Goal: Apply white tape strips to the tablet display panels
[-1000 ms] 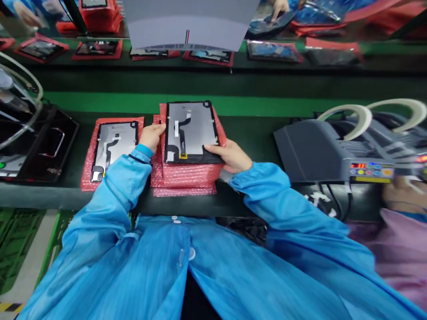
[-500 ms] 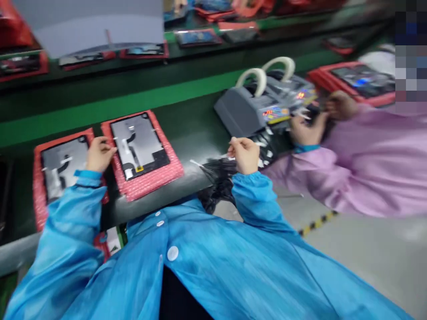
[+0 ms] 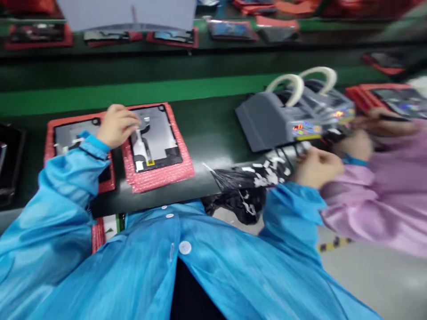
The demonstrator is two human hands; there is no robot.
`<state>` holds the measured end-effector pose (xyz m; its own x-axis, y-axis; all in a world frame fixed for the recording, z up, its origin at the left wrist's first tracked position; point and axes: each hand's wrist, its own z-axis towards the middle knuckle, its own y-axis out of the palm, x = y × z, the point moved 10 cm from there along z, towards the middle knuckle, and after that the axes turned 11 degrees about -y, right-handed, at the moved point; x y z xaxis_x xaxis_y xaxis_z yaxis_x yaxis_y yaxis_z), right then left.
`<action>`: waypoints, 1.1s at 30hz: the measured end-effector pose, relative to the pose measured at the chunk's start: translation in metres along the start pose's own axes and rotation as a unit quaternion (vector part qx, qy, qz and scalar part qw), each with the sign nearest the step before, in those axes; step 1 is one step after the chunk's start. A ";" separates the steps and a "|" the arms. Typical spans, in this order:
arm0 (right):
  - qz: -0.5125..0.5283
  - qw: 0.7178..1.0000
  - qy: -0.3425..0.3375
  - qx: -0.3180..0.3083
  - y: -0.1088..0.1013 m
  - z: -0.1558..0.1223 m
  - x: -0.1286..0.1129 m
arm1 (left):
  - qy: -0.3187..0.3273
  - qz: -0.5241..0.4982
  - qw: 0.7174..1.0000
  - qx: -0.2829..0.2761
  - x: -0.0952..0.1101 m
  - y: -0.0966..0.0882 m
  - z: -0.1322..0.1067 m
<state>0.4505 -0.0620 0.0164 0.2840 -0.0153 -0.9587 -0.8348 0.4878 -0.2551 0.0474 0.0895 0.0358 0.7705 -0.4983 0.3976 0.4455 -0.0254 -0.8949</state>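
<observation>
My left hand point(image 3: 117, 126) is over the upper left edge of a tablet screen panel point(image 3: 158, 133), fingers bent together; whatever they may hold is hidden. The panel lies face down, its silver back and a dark flex cable showing, on a stack of pink bubble-wrap sheets point(image 3: 163, 178). A second panel point(image 3: 75, 132) on pink wrap lies left of it, partly covered by my sleeve. My right hand point(image 3: 316, 168) is at the front of the nearer grey tape dispenser point(image 3: 267, 118), fingers pinched together, blurred. A small white piece shows by the fingertips.
A second tape dispenser point(image 3: 325, 100) stands beside the first. A black bag point(image 3: 247, 195) dotted with white scraps hangs at the bench edge. At the right, a co-worker's hands point(image 3: 356, 144) and pink sleeves are close to mine. A shelf point(image 3: 230, 46) with wrapped panels runs behind.
My right hand has moved right, from above the black bag to the dispenser's front. My left hand has shifted up onto the right panel's edge. The camera view has turned slightly.
</observation>
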 end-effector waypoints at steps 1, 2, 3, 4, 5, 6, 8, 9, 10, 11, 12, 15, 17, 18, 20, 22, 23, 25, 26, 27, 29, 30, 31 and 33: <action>0.002 1.000 -0.006 -0.028 0.021 0.005 -0.004 | 0.009 -0.015 1.000 -0.025 -0.002 0.009 0.001; 0.002 0.999 -0.015 -0.051 0.042 0.008 -0.007 | 0.010 -0.028 0.999 -0.046 -0.005 0.017 0.003; 0.002 0.997 -0.026 -0.071 0.062 0.010 -0.012 | 0.011 -0.038 0.997 -0.063 -0.010 0.024 0.004; 0.003 0.995 -0.041 -0.086 0.080 0.011 -0.018 | 0.011 -0.046 0.996 -0.078 -0.014 0.031 0.005; 0.002 0.994 -0.058 -0.095 0.096 0.011 -0.024 | 0.013 -0.050 0.995 -0.089 -0.018 0.037 0.006; 0.000 0.992 -0.077 -0.102 0.113 0.011 -0.031 | 0.016 -0.051 0.994 -0.098 -0.022 0.043 0.007; -0.017 0.985 -0.110 -0.128 0.151 0.012 -0.043 | 0.025 -0.048 0.992 -0.111 -0.029 0.051 0.007; -0.034 0.980 -0.123 -0.152 0.174 0.014 -0.048 | 0.029 -0.044 0.992 -0.116 -0.031 0.055 0.008; -0.056 0.972 -0.132 -0.185 0.201 0.016 -0.050 | 0.034 -0.039 0.991 -0.120 -0.033 0.058 0.008; -0.080 0.962 -0.140 -0.220 0.229 0.019 -0.051 | 0.039 -0.033 0.991 -0.124 -0.035 0.060 0.007; -0.107 0.951 -0.145 -0.252 0.256 0.023 -0.050 | 0.043 -0.027 0.990 -0.128 -0.036 0.063 0.007; -0.186 0.918 -0.150 -0.318 0.317 0.031 -0.040 | 0.045 -0.028 0.990 -0.131 -0.037 0.066 0.006; -0.227 0.902 -0.162 -0.331 0.338 0.035 -0.036 | 0.037 -0.041 0.990 -0.126 -0.038 0.065 0.006; -0.242 0.896 -0.172 -0.330 0.343 0.036 -0.035 | 0.033 -0.046 0.991 -0.124 -0.039 0.065 0.007; -0.263 0.888 -0.189 -0.326 0.348 0.037 -0.035 | 0.029 -0.052 0.991 -0.122 -0.039 0.066 0.007; -0.280 0.882 -0.194 -0.326 0.350 0.037 -0.034 | 0.030 -0.053 0.991 -0.124 -0.039 0.067 0.006; -0.288 0.879 -0.193 -0.326 0.350 0.038 -0.034 | 0.031 -0.053 0.990 -0.124 -0.039 0.067 0.006; -0.302 0.874 -0.194 -0.326 0.352 0.038 -0.035 | 0.034 -0.056 0.990 -0.123 -0.039 0.068 0.006; -0.309 0.872 -0.197 -0.325 0.353 0.038 -0.036 | 0.036 -0.059 0.990 -0.122 -0.039 0.068 0.006; -0.315 0.869 -0.199 -0.325 0.354 0.039 -0.037 | 0.039 -0.061 0.990 -0.120 -0.038 0.068 0.006; -0.330 0.863 -0.201 -0.325 0.356 0.038 -0.039 | 0.047 -0.063 0.990 -0.118 -0.038 0.068 0.006; -0.337 0.860 -0.200 -0.325 0.357 0.038 -0.039 | 0.050 -0.063 0.990 -0.117 -0.038 0.069 0.006; -0.344 0.858 -0.199 -0.326 0.357 0.037 -0.039 | 0.051 -0.063 0.990 -0.117 -0.038 0.069 0.006; -0.347 0.857 -0.199 -0.326 0.358 0.037 -0.039 | 0.050 -0.065 0.990 -0.113 -0.039 0.070 0.006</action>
<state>0.1577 0.1454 -0.0333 0.8487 0.2580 -0.4618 -0.4489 -0.1103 -0.8867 0.0515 0.1124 -0.0405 0.6594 -0.5616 0.4998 0.4147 -0.2829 -0.8649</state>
